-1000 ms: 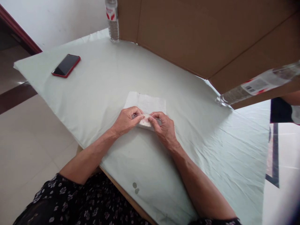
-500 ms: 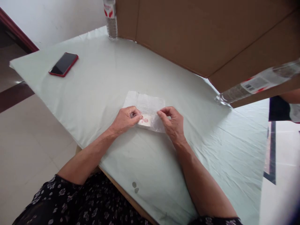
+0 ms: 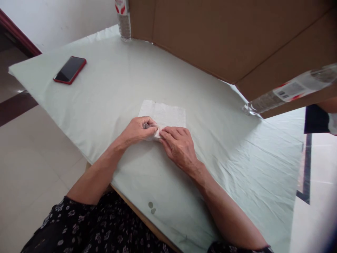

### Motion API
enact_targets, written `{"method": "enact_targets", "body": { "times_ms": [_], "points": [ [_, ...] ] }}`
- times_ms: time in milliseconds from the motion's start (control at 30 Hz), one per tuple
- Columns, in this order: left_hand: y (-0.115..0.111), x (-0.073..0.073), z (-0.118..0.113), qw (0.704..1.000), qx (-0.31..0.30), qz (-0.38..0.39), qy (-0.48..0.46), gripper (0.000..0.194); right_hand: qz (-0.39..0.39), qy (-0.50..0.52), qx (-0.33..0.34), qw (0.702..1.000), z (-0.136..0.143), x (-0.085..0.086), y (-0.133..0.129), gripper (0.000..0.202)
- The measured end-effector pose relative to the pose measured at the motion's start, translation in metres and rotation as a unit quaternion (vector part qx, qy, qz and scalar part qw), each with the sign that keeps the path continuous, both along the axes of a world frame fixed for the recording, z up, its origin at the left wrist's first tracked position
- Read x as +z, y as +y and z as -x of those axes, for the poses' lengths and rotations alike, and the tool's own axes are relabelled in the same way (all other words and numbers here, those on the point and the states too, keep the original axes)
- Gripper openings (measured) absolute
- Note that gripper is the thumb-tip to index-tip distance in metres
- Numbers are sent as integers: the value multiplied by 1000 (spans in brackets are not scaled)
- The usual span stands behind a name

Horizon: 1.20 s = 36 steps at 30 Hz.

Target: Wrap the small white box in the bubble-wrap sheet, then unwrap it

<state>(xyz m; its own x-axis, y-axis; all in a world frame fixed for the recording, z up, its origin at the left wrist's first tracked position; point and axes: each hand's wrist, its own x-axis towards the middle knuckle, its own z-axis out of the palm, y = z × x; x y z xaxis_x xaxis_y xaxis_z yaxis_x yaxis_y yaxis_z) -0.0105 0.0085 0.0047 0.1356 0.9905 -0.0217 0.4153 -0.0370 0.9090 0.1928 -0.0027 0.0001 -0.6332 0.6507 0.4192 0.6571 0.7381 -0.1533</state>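
A thin white paper sheet (image 3: 164, 113) lies on the table, its far half flat and its near part folded up under both hands. Between my fingertips shows a bit of a small whitish piece with reddish marks (image 3: 158, 133). My left hand (image 3: 138, 130) is closed, thumb and forefinger pinching the left side of this fold; something greyish shows inside the curled forefinger, too unclear to name. From the right, my right hand (image 3: 180, 146) lies over the fold with its fingers together, fingertips against the marked piece near my left thumb. Most of the folded part is hidden.
A phone in a red case (image 3: 70, 70) lies at the left. Behind stands a large brown cardboard panel (image 3: 197, 38), with a water bottle (image 3: 124, 23) at its left and another water bottle (image 3: 286, 92) at its right. Pale green cloth (image 3: 110, 80) covers the table. Someone's arm (image 3: 328, 106) shows at the far right.
My right hand has moved left and turned palm down, bringing the right side of the wrapping over the red-marked piece. My left hand keeps its pinch. The view has shifted slightly.
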Motion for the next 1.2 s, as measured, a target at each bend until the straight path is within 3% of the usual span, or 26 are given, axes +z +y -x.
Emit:
{"method": "enact_targets", "body": {
  "times_ms": [100, 333, 500, 733, 867, 967, 1067, 1200],
  "points": [
    [-1, 9, 13, 999, -25, 25, 18, 32, -14, -30, -11, 999, 1, 2, -1, 20],
    [-4, 10, 25, 995, 29, 57, 76, 34, -82, -84, -37, 992, 8, -3, -2, 25],
    [-25, 8, 34, 977, 131, 36, 166, 42, -93, -106, -37, 989, 9, -4, -3, 25],
    [-47, 6, 26, 964, 192, 167, 71, 64, -102, -104, -30, 989, 11, -6, 3, 17],
    [-38, 8, 11, 951, 233, 199, -28, 59, -117, -99, -27, 988, 12, -6, 6, 15],
    [-28, 9, 1, 952, 239, 180, -69, 43, -120, -96, -28, 988, 14, -6, 6, 14],
    [-21, 8, -4, 961, 221, 163, -42, 25, -109, -98, -29, 989, 15, -5, 5, 13],
    [-17, 6, -6, 972, 185, 130, 67, 10, -96, -107, -34, 989, 16, -4, 4, 14]
  ]
}}
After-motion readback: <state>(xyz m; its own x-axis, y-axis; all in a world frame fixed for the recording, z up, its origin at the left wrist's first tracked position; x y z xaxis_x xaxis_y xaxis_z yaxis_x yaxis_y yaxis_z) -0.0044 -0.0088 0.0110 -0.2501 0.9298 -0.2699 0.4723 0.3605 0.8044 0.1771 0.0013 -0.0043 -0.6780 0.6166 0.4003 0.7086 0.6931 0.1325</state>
